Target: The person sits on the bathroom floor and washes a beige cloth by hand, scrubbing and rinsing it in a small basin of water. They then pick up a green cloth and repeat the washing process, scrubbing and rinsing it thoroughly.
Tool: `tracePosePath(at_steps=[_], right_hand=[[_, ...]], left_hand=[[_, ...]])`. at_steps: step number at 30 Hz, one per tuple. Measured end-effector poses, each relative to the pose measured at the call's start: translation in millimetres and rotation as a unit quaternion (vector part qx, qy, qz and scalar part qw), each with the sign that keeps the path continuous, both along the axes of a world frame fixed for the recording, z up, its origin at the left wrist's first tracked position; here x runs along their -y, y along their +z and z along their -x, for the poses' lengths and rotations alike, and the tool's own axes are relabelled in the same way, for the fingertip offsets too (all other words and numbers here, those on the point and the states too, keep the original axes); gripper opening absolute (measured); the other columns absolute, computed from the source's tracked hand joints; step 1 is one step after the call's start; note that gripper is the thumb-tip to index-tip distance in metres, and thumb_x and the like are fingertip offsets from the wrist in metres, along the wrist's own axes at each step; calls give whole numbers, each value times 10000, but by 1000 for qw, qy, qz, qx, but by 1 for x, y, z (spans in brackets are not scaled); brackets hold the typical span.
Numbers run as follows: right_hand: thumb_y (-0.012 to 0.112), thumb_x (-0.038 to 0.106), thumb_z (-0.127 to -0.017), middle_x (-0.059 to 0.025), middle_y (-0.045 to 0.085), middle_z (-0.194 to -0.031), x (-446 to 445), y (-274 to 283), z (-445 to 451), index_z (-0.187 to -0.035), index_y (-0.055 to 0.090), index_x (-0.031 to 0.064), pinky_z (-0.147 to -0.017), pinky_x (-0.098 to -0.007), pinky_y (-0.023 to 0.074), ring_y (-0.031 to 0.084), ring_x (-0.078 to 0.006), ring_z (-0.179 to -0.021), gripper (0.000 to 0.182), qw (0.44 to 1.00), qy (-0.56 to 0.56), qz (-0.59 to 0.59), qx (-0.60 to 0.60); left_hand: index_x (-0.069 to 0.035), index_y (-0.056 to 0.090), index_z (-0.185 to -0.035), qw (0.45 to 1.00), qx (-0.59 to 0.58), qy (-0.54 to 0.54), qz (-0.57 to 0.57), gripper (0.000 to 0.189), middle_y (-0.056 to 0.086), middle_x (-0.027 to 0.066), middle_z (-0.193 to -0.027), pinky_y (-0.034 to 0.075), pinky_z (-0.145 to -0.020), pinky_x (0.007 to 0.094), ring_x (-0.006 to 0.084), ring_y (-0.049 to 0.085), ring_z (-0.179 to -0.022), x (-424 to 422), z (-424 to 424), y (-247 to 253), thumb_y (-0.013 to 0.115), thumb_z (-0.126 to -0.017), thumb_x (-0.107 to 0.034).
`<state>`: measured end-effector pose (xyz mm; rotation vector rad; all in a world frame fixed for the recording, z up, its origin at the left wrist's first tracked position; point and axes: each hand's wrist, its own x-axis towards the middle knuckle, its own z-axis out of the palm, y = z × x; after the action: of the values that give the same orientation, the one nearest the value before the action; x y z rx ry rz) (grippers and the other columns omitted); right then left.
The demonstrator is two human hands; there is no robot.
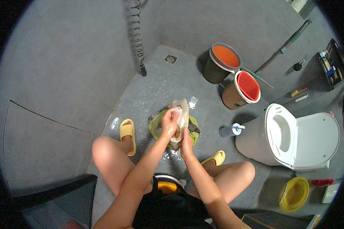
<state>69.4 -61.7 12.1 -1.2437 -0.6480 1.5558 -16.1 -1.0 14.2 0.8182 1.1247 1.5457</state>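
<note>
A wet, whitish shoe with brown stains [184, 114] is held up between my two hands, above a green basin or cloth bundle [156, 126] on the tiled floor. My left hand [169, 123] is curled against the upper left side of the shoe, and whether it grips a small thing is hidden. My right hand [186, 143] supports the shoe's lower right edge, shut on it. Both hands look wet. Dark, crumpled cloth [193, 128] lies at the right of the green thing.
A pump bottle [229, 130] stands right of the hands, beside a white toilet [253, 143]. Two buckets, one brown [232, 96] and one dark [215, 70], stand farther back near a pole-handled squeegee [275, 55]. A coiled hose [137, 37] hangs at the wall. The floor [149, 88] is wet.
</note>
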Motion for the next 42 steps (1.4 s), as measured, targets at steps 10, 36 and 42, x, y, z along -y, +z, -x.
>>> tracePosePath(at_steps=[10, 36, 42], right_hand=[[555, 467, -733, -62, 550, -766, -22, -17, -43, -970, 543, 80, -562, -269, 444, 524, -174, -655, 454, 980, 76, 35, -181], [489, 333, -841, -28, 581, -811, -18, -9, -12, -877, 585, 18, -643, -239, 424, 531, -115, -699, 331, 996, 42, 40, 71], [462, 325, -854, -24, 572, -735, -2, -23, -5, -841, 584, -9, -605, -229, 408, 508, -102, -654, 355, 997, -17, 40, 63]], left_hand=[[-76, 567, -559, 866, -465, -82, -163, 284, 539, 110, -538, 415, -445, 384, 290, 541, -494, 85, -58, 15, 561, -750, -286], [-75, 482, -1088, 852, 202, -236, 423, 452, 549, 66, -1012, 420, -750, 320, 206, 536, -852, 31, 4, -23, 472, -805, -428], [-11, 457, -1041, 935, 249, 19, 251, 356, 546, 69, -786, 446, -638, 281, 144, 526, -709, 23, -2, -56, 614, -741, -122]])
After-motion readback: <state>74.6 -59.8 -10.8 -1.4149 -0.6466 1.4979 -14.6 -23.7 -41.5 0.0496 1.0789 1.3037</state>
